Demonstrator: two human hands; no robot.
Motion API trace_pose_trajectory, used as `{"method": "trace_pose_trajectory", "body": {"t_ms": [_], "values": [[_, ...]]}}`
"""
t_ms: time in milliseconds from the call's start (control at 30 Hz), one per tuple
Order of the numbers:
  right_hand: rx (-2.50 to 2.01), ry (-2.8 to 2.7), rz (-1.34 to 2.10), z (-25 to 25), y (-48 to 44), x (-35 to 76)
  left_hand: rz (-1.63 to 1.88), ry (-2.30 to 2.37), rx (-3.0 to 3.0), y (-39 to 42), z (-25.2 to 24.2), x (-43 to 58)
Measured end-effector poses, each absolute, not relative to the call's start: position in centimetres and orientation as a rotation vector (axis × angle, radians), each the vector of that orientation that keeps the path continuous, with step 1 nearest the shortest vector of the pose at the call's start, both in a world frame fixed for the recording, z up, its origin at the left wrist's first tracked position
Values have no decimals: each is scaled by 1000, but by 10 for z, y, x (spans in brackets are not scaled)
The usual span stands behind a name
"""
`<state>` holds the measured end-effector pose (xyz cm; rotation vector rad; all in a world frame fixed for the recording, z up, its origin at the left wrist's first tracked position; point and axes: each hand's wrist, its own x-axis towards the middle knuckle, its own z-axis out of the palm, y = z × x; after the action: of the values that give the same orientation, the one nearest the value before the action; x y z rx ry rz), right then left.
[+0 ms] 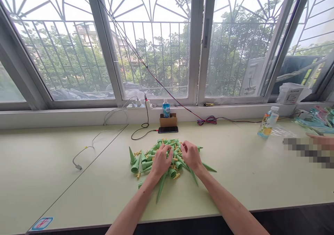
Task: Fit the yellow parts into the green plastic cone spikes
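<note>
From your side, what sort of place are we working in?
Probably a small workshop or workroom: a long table along barred windows, a heap of green cone-shaped parts and small yellow pieces on it, and a power strip behind.

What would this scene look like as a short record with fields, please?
Left hand: fingers bent, over the green cones; grip contents unclear
Right hand: fingers bent, beside the left hand; grip contents unclear
Green cones: heaped loosely, pointing various ways
Yellow pieces: small, scattered among the cones
Phone: lying beyond the heap
Drink bottle: standing on the table, toward the right
</note>
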<state>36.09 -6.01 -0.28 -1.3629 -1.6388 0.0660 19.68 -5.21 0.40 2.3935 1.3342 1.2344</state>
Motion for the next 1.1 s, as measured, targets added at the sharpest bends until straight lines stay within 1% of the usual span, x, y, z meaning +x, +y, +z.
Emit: {"method": "trace_pose_trajectory", "body": {"t_ms": [233,500,867,1000,1100], "values": [[-1423,-1702,-22,-4,-58,364,1343,1177,2320,-56,12,200],[-1428,-1740,2,-4,-57,367,1288,1113,2369,-61,14,202],[-1305,-1781,145,-3,-50,386,1240,1094,2430,-67,17,201],[-1278,-1837,182,-2,-51,391,1132,1148,2575,-74,27,196],[-1201,-1933,233,2,-53,394,959,1344,2664,-88,37,183]]}}
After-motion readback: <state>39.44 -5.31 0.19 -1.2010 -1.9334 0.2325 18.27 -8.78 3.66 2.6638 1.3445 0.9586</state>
